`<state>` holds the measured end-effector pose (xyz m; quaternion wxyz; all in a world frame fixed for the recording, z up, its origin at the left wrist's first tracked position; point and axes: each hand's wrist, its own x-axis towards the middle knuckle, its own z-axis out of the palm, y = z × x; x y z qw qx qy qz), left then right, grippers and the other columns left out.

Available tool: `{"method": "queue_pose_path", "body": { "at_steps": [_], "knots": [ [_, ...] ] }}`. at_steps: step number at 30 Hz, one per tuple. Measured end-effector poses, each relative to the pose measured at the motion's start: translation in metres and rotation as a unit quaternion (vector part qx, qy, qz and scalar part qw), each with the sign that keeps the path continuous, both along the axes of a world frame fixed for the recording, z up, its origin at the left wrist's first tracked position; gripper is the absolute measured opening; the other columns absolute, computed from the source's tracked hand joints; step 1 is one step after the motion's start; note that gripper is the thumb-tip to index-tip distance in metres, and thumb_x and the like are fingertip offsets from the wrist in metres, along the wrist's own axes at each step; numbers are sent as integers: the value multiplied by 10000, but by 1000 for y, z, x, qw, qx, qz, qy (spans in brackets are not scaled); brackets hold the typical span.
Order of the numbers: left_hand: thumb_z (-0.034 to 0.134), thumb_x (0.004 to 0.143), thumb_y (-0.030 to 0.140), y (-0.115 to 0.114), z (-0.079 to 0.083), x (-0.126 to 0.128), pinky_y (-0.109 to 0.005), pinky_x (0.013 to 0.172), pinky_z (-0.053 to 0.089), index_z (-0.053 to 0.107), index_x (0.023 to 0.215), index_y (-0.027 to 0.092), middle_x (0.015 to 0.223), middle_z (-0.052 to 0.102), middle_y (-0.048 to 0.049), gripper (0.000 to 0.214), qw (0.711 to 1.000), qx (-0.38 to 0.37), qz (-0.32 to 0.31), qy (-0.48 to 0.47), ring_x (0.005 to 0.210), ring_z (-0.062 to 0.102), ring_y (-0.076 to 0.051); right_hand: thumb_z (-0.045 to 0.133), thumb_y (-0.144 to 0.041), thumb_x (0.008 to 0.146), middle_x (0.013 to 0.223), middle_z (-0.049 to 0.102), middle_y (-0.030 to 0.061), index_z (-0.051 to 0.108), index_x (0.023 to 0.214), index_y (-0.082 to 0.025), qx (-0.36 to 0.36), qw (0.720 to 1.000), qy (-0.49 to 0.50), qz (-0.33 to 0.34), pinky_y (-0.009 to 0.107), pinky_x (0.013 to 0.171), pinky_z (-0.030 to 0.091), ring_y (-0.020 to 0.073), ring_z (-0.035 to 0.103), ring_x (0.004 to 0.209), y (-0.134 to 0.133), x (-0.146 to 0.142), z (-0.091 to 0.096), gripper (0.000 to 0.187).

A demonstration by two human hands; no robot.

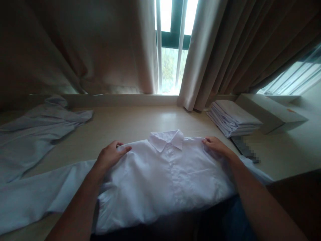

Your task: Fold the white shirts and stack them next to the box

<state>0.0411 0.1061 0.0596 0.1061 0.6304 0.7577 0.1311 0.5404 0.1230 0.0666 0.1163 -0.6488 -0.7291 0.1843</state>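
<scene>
A white button-up shirt [155, 177] lies front side up along the near edge of the table, its collar pointing away from me and its hem hanging toward my lap. My left hand [111, 155] pinches the shirt at the shoulder on the left, thumb on top of the cloth. At the opposite shoulder, my right hand [215, 146] grips the fabric between thumb and fingers. One sleeve [67, 184] stretches out to the left under my forearm. The other sleeve [255, 169] shows partly beyond my right forearm.
Another white garment [37, 134] lies crumpled at the left. A stack of folded white shirts [233, 117] sits at the back right, beside a pale box [271, 112] and a dark flat object [243, 147]. Brown curtains [208, 50] hang behind the table [120, 120].
</scene>
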Motion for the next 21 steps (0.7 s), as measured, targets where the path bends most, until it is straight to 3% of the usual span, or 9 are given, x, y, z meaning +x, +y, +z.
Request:
{"method": "queue_pose_path", "body": {
  "at_steps": [4, 9, 14, 16, 19, 21],
  "knots": [
    [517, 750, 569, 1, 2, -2, -294, 707, 439, 678, 926, 178, 925, 705, -101, 458, 1000, -15, 12, -1, 848, 638, -243, 475, -415, 846, 622, 619, 17, 653, 661, -174, -14, 999, 51, 13, 243, 525, 306, 143, 510, 572, -4, 8, -1, 352],
    [457, 810, 519, 0, 3, -1, -294, 719, 440, 696, 891, 215, 899, 712, -79, 395, 1000, 14, 14, 11, 850, 640, -233, 610, -398, 737, 642, 647, 19, 723, 743, -163, 1, 991, 124, -49, 240, 539, 340, 148, 541, 589, -5, 7, 5, 261],
    [379, 898, 444, -3, 9, 0, -295, 748, 444, 657, 1061, 177, 964, 702, -89, 419, 990, 115, 73, 25, 872, 626, -216, 702, -392, 656, 651, 656, 26, 700, 738, -166, 122, 969, 171, -130, 239, 527, 353, 148, 546, 588, -5, 0, 13, 240],
    [368, 912, 398, -2, 6, 2, -301, 771, 443, 630, 1113, 170, 1010, 694, -97, 401, 989, 113, 84, 39, 893, 622, -216, 694, -321, 657, 623, 638, 16, 672, 682, -172, 141, 970, 148, -132, 236, 530, 349, 140, 537, 578, -3, -3, 8, 153],
    [399, 887, 333, 2, -3, 5, -310, 740, 447, 657, 1055, 190, 977, 703, -104, 339, 996, 46, 59, 44, 850, 634, -226, 671, -185, 632, 635, 635, 12, 658, 662, -176, 83, 989, 77, -90, 232, 547, 349, 141, 548, 602, -1, -10, -3, 34],
    [405, 875, 313, 5, -7, 5, -313, 731, 450, 662, 1054, 211, 983, 705, -103, 329, 998, 33, 48, 26, 860, 640, -231, 688, -164, 621, 728, 668, 23, 688, 771, -177, 45, 996, 53, -56, 229, 582, 368, 153, 576, 666, 0, -13, -8, 151]
  ]
}}
